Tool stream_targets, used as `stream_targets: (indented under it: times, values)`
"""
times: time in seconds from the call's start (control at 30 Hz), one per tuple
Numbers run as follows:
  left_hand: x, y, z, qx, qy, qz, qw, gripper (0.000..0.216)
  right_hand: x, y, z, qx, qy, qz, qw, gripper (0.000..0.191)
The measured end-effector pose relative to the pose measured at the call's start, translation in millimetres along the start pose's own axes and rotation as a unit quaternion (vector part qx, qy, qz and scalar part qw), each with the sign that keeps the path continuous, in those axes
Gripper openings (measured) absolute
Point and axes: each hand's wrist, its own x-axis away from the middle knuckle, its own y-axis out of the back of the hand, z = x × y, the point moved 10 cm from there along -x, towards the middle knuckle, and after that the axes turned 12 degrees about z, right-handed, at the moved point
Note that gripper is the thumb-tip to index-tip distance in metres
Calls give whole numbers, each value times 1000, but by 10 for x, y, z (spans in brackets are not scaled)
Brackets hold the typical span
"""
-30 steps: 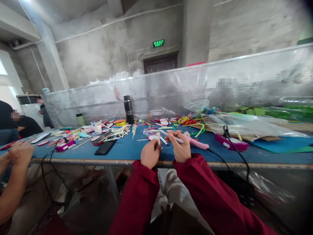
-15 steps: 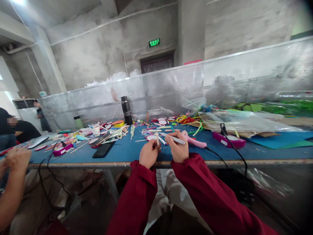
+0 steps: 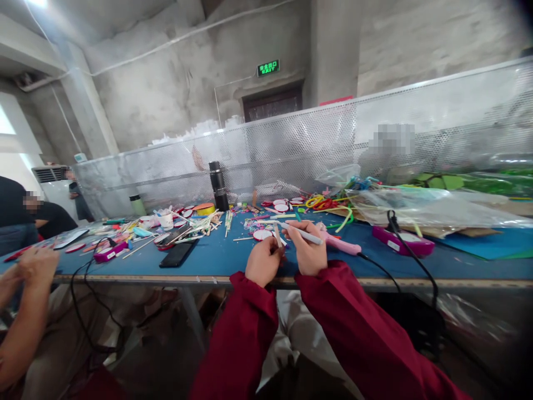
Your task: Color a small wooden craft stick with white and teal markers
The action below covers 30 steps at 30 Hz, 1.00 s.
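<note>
My left hand (image 3: 262, 265) is closed on a short wooden stick (image 3: 276, 235) that stands upright out of the fist. My right hand (image 3: 308, 251) is closed on a white pen-like marker (image 3: 303, 234), its tip pointing left toward the stick. Both hands hover close together over the near edge of the blue table (image 3: 225, 254), with dark red sleeves below them. A pink glue gun (image 3: 339, 244) lies just right of my right hand, its black cord trailing off the table.
Craft sticks, red-and-white discs and pipe cleaners litter the table. A black phone (image 3: 176, 254) lies left of my hands, a black flask (image 3: 218, 185) behind it. A magenta box (image 3: 398, 242) and plastic bags (image 3: 420, 208) sit right. Another person's hands (image 3: 31, 266) work at far left. A perforated metal screen (image 3: 316, 144) backs the table.
My hands have stayed together in the same grip; the view has shifted slightly, so they sit a little further right in the picture. The stick and marker remain held.
</note>
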Motion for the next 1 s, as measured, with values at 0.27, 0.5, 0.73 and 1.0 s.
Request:
stream_targets:
  times: [0.27,0.5,0.73,1.0]
  values:
    - [109,33,-107,-95,-6,-20,995,8,33,35,4,44,15,7,999,34]
    - [119,54,-107,-99,-6,-28,995,8,5,-13,-80,-3,-5,22,1000,34]
    - [123,60,-97,-75,-26,-33,996,9,2,-10,-51,1,14,16,1000,33]
    - [139,59,-113,-82,-25,-35,996,9,16,21,3,72,25,15,997,27]
